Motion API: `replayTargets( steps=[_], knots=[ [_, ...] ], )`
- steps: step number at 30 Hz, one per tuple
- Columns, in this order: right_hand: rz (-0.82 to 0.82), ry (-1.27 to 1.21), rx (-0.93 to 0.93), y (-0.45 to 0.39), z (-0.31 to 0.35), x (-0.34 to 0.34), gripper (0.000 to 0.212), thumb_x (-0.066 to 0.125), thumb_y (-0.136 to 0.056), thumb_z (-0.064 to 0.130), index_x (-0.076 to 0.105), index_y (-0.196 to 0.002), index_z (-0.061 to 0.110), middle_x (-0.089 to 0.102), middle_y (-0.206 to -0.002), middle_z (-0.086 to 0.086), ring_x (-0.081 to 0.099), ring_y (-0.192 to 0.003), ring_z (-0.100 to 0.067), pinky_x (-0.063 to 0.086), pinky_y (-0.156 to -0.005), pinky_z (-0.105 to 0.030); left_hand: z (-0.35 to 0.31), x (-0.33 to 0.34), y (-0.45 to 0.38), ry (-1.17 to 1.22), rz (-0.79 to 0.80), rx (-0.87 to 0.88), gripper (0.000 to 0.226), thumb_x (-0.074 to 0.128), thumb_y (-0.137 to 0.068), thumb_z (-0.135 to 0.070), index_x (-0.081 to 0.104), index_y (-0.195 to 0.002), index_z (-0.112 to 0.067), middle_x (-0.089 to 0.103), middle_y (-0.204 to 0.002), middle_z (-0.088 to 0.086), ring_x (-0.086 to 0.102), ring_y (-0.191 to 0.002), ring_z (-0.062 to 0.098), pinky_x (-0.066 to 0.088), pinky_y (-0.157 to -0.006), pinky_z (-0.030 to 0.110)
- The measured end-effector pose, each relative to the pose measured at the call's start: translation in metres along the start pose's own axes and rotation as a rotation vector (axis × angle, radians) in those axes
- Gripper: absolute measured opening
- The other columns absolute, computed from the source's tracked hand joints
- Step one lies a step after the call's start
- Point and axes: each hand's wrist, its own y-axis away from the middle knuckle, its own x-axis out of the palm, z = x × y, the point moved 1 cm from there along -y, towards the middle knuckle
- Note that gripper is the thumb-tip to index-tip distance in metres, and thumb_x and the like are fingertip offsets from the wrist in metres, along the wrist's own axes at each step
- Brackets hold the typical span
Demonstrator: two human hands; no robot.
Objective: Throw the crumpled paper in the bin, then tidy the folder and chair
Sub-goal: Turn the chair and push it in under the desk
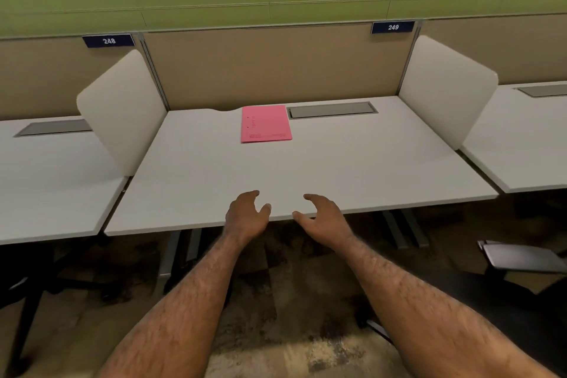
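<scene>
A pink folder (265, 124) lies flat and closed at the back middle of the white desk (368, 169), next to a grey cable hatch (333, 109). My left hand (247, 215) and my right hand (322, 216) hover side by side over the desk's front edge, both empty, fingers curled and apart. At the right edge, low down, part of a dark chair (521, 258) with a grey seat shows. No crumpled paper and no bin are in view.
White side dividers (122, 110) (445, 89) flank the desk, with a tan back panel (276, 67) behind. Neighbouring desks stand left and right. Grey desk legs (171, 255) and a dark chair base (27, 310) stand on the patterned carpet below.
</scene>
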Motion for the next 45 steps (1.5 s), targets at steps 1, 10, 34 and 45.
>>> replayTargets(
  steps=[1,10,34,45],
  knots=[
    [-0.003,0.013,-0.007,0.010,-0.004,-0.004,0.067,0.059,-0.083,0.058,0.045,-0.139,0.025,0.047,-0.146,0.004,0.040,-0.135,-0.016,0.032,-0.111,-0.037,-0.004,0.002,0.011,0.002,-0.008,0.007,0.058,0.057,-0.094,-0.040,0.042,-0.144,-0.017,0.043,-0.152,0.002,0.039,-0.139,0.023,0.032,-0.113,0.038],
    [-0.015,0.047,-0.021,0.109,-0.064,-0.054,0.067,0.062,-0.080,0.061,0.048,-0.136,0.027,0.053,-0.139,0.003,0.048,-0.128,-0.018,0.039,-0.103,-0.034,-0.040,0.046,0.126,0.007,-0.099,-0.045,0.054,0.061,-0.091,-0.039,0.050,-0.139,-0.016,0.053,-0.143,0.008,0.049,-0.131,0.026,0.039,-0.109,0.040],
    [-0.133,0.007,-0.019,0.361,-0.115,-0.164,0.054,0.063,-0.085,0.052,0.056,-0.130,0.021,0.058,-0.133,0.002,0.051,-0.124,-0.015,0.041,-0.102,-0.032,-0.128,0.109,0.383,-0.053,-0.098,0.111,0.056,0.061,-0.092,-0.033,0.046,-0.141,-0.012,0.051,-0.145,0.008,0.045,-0.135,0.023,0.035,-0.112,0.036],
    [-0.212,0.002,0.065,0.492,-0.143,-0.199,0.053,0.063,-0.087,0.049,0.056,-0.130,0.020,0.058,-0.134,0.001,0.050,-0.125,-0.016,0.039,-0.101,-0.030,-0.132,0.138,0.487,-0.036,-0.024,0.182,0.056,0.061,-0.092,-0.034,0.046,-0.142,-0.012,0.050,-0.145,0.006,0.045,-0.134,0.022,0.035,-0.110,0.033]
  ],
)
